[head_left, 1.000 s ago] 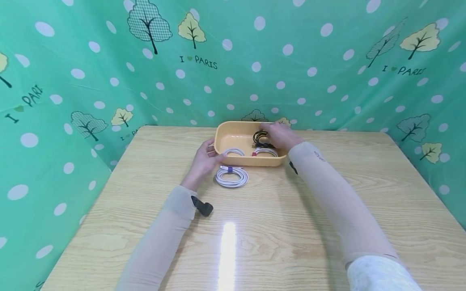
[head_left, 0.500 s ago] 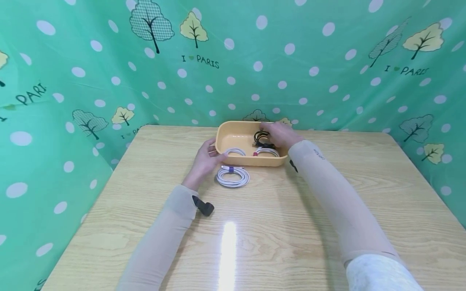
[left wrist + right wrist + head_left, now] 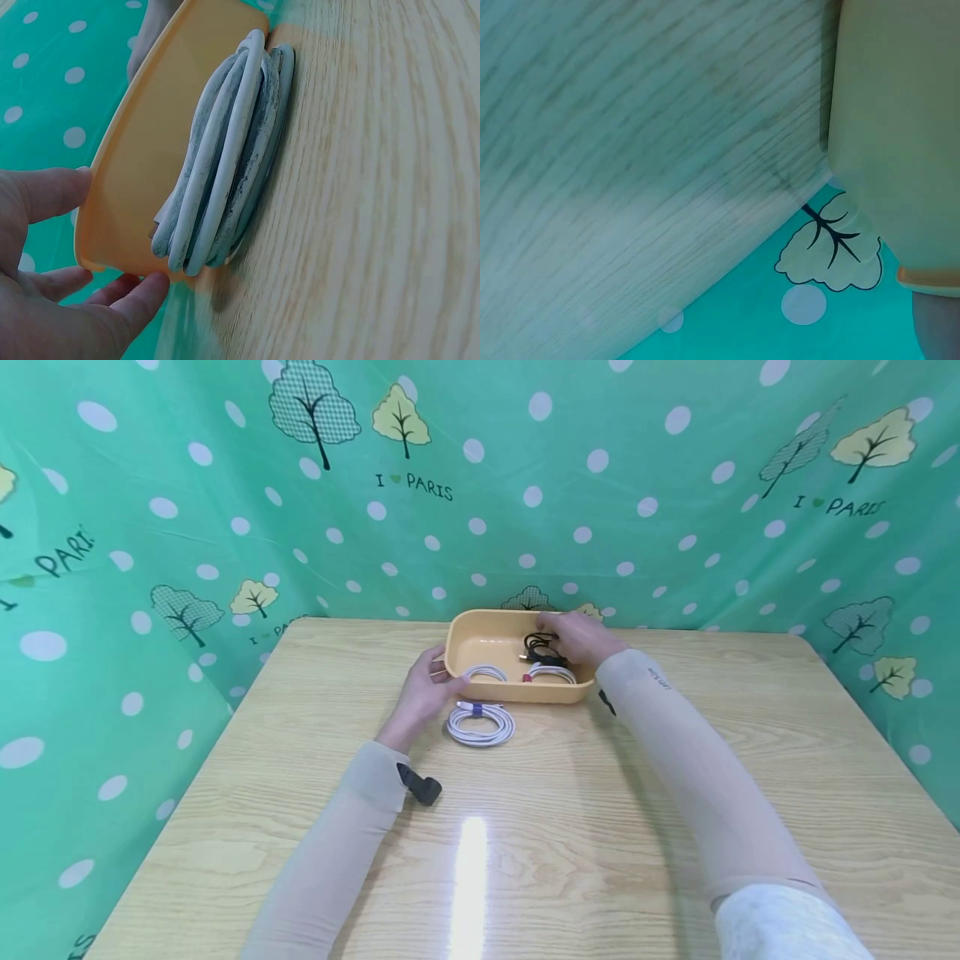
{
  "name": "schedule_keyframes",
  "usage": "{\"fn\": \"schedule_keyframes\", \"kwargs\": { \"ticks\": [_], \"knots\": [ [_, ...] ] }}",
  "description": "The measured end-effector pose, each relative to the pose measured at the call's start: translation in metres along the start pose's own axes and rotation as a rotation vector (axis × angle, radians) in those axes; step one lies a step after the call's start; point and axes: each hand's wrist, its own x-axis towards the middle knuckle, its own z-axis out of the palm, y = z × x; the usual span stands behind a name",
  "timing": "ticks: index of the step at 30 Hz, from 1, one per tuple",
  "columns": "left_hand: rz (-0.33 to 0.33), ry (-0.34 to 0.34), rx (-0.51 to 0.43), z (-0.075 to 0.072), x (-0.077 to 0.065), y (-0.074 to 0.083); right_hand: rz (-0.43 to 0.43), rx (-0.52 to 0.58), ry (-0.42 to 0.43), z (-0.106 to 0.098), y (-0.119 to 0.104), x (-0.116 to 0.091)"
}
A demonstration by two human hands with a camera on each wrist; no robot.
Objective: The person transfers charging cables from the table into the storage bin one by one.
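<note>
A shallow orange plastic bin stands at the back of the table. My left hand grips its left end, thumb on the front rim and fingers at the side. My right hand reaches over the bin's right end and holds a coiled black cable inside; its fingertips are mostly hidden. Two white coiled cables lie along the bin's front wall: one plain at the left, another with a red tie at the right. Outside, in front of the bin, lies a white cable coil with a purple tie.
The wooden table reaches to a green polka-dot cloth hanging close behind the bin. A small black device is strapped to my left wrist. Light reflects off the table's front part.
Inside the bin, the black cable's loops have shifted and sunk slightly beside my right hand. Both hands and the bin stay nearly where they were.
</note>
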Motion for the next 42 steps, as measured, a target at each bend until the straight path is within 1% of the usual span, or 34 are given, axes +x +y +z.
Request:
{"fn": "schedule_keyframes", "kwargs": {
  "ticks": [10, 17, 27, 36, 42],
  "knots": [
    [0.004, -0.005, -0.008, -0.001, 0.000, 0.000, -0.033, 0.003, 0.009, 0.000, 0.001, -0.001],
    [0.006, -0.004, -0.007, 0.000, -0.001, 0.000, -0.021, 0.045, 0.005, -0.002, 0.001, -0.003],
    [0.004, -0.002, -0.008, 0.000, 0.000, 0.000, -0.061, 0.082, 0.022, -0.007, -0.001, -0.009],
    [-0.006, -0.001, -0.006, 0.000, -0.001, 0.002, -0.107, 0.132, 0.054, -0.012, -0.010, -0.019],
    [-0.002, 0.001, 0.002, -0.001, -0.002, 0.001, -0.129, 0.189, 0.052, -0.013, -0.019, -0.030]
  ]
}}
